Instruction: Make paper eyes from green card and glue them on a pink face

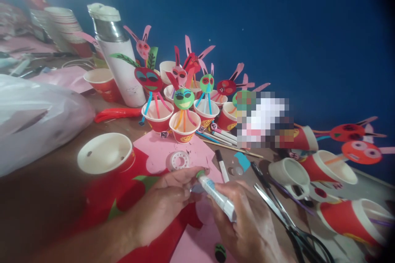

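Observation:
My right hand (247, 218) is closed around a white glue tube (217, 195) with blue print, tilted so its far end points up and left. That end meets the fingertips of my left hand (169, 191), where a small green bit shows. Whether the green bit is a paper piece or the tube's tip I cannot tell. My left fingers are pressed together under it. Pink paper (154, 148) and red paper (101, 197) lie beneath both hands. A roll of white tape (179, 160) is just beyond my left fingers. Near my right wrist lies a small green and black oval (220, 252).
Black-handled scissors (291, 224) lie open at right, beside a white mug (290, 176). Red and white paper cups with paper-faced figures, such as this green-faced cup (184, 127), stand behind. A tall flask (120, 65), an empty cup (105, 154) and a plastic bag (40, 119) are left.

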